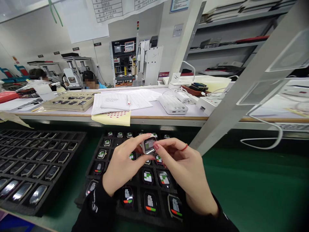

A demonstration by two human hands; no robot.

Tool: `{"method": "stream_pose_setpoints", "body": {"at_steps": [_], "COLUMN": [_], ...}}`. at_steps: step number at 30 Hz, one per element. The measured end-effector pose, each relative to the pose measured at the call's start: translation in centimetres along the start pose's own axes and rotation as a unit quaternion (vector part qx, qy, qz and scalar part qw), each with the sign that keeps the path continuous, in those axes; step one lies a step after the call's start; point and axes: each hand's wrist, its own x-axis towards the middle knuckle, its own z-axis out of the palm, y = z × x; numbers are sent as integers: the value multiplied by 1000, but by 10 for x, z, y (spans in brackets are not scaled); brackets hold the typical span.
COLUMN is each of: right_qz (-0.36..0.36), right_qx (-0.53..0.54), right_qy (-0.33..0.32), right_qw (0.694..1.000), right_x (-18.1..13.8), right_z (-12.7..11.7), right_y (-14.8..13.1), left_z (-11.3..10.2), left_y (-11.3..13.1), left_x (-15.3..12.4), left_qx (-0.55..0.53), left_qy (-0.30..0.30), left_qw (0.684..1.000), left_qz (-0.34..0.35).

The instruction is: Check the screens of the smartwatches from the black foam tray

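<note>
Both hands are raised together over a black tray (96, 161) of small watches, and between them they pinch one watch body (148, 145) — a pale, rounded-square case with a dark glassy face, tilted toward the person. The left hand (123, 167) closes its fingertips on the case from the left side; the right hand (185, 170) closes on it from the right, a painted thumbnail resting at the edge of the screen and a thin red band (184, 148) showing on one finger. Dark sleeves cover both wrists.

Directly beneath the hands the tray holds rows of watches with lit screens (147, 176), showing green, white and red blocks. Well to the left of the left hand lies a second black tray (79, 135), its pockets filled with watches whose screens are dark and shiny. Both trays sit on a green tabletop (253, 187).

Beyond the hands runs a pale raised shelf — on it a yellow sheet with red dots (113, 117), loose papers (120, 101), a white power bank (172, 104) with cables, and a tan tray of parts (70, 101) farther left. A grey slanted post (241, 87) rises to the right of the right hand. At the far left, two other people sit at machines.
</note>
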Motion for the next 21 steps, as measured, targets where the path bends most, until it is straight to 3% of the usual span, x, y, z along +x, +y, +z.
{"method": "stream_pose_setpoints", "body": {"at_steps": [14,21], "right_qz": [-48,-58], "right_qx": [-53,-34], "right_qy": [34,18], "right_qw": [997,998], "right_x": [-6,-3], "right_z": [5,3], "right_y": [7,5], "left_z": [2,3], "left_y": [-1,-3], "left_x": [1,1], "left_qx": [25,14], "left_qy": [-7,-6], "left_qw": [999,999], "left_qz": [23,28]}}
